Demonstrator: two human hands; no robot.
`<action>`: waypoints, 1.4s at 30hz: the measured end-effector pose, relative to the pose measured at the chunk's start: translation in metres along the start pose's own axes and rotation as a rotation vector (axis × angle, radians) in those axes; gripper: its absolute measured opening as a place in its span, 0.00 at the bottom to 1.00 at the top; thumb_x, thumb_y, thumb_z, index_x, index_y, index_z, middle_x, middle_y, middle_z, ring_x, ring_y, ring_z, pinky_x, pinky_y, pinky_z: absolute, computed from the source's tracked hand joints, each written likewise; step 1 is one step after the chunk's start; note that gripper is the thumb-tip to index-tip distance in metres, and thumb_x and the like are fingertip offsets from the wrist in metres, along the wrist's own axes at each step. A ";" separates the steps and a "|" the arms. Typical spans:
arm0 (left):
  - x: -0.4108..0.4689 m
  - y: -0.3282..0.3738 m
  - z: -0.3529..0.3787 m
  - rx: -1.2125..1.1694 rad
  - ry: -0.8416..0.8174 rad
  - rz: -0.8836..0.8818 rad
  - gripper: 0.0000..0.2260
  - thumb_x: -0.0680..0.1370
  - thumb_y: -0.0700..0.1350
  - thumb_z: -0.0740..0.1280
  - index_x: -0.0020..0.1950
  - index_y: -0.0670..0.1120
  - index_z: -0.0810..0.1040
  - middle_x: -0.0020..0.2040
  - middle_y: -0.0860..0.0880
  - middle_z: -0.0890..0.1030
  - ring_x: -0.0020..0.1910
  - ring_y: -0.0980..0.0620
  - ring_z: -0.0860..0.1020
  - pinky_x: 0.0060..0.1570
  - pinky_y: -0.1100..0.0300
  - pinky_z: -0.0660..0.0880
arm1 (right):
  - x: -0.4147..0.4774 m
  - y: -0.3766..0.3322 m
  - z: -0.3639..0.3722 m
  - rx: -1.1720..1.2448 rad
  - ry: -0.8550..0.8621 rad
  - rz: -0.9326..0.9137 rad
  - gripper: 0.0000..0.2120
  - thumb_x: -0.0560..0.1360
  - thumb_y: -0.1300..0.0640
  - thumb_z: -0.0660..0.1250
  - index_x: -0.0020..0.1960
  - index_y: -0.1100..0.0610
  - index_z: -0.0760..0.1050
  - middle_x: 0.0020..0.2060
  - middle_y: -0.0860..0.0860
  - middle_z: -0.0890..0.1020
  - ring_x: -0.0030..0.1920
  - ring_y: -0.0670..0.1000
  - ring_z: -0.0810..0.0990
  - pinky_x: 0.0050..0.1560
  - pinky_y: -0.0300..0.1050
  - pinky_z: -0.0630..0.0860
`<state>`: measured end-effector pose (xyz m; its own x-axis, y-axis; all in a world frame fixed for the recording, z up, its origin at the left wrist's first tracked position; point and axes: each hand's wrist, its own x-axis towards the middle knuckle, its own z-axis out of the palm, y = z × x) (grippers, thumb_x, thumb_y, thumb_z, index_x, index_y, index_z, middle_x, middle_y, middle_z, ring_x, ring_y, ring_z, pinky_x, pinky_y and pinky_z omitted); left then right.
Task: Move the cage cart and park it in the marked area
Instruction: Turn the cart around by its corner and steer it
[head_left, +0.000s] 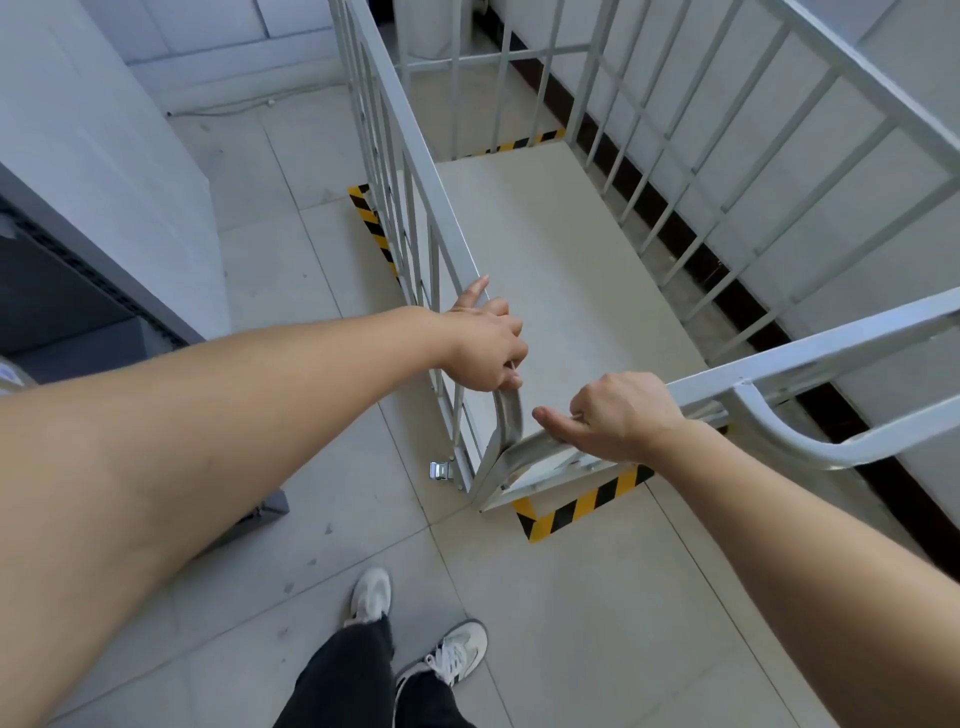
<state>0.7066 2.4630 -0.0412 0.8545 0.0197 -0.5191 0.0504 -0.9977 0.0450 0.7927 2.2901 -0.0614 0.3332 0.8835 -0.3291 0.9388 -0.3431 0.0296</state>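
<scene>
Cage cart, pale grey barred metal, fills the frame from centre out to 1–2 o'clock, its near corner at about 6 o'clock of centre. Left hand curled closed around the top rail of the cart's left side panel, index finger stretched along the rail toward 12 o'clock. Right hand wrapped closed on the near top rail just right of the corner, thumb pointing to 9 o'clock. Hands near each other, either side of the corner, not touching. Cart deck bare, light grey. Yellow-black hazard tape on the tiled floor marks the area: one corner piece sticks out under the near cart corner, one strip at 11 o'clock beside the left panel, one at 12 o'clock seen through the far bars. Cart sits over the taped area, right side close to the wall. Silver latch low on the left panel. White sneakers and dark trousers at 6 o'clock.
</scene>
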 end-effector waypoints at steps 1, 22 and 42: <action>0.000 0.000 0.000 -0.003 -0.003 -0.001 0.17 0.81 0.56 0.54 0.59 0.50 0.76 0.58 0.48 0.72 0.71 0.45 0.59 0.71 0.38 0.32 | -0.001 0.001 0.000 0.003 0.003 0.000 0.34 0.74 0.30 0.43 0.26 0.56 0.65 0.22 0.49 0.70 0.25 0.51 0.68 0.27 0.42 0.61; 0.003 0.000 0.000 0.032 -0.007 0.047 0.17 0.81 0.56 0.53 0.59 0.48 0.75 0.57 0.46 0.72 0.68 0.43 0.61 0.70 0.35 0.34 | -0.005 0.004 -0.004 -0.044 -0.006 -0.049 0.34 0.73 0.31 0.39 0.26 0.57 0.61 0.21 0.50 0.63 0.22 0.51 0.61 0.26 0.43 0.55; 0.002 -0.011 0.002 0.004 -0.015 0.066 0.16 0.81 0.56 0.53 0.56 0.49 0.76 0.53 0.49 0.70 0.68 0.45 0.61 0.70 0.36 0.34 | 0.002 -0.005 -0.001 -0.048 0.054 -0.035 0.32 0.76 0.35 0.46 0.26 0.57 0.62 0.21 0.51 0.65 0.23 0.52 0.63 0.26 0.43 0.57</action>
<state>0.7071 2.4744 -0.0441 0.8479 -0.0473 -0.5281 -0.0078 -0.9970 0.0767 0.7886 2.2944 -0.0609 0.3032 0.9110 -0.2795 0.9526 -0.2973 0.0646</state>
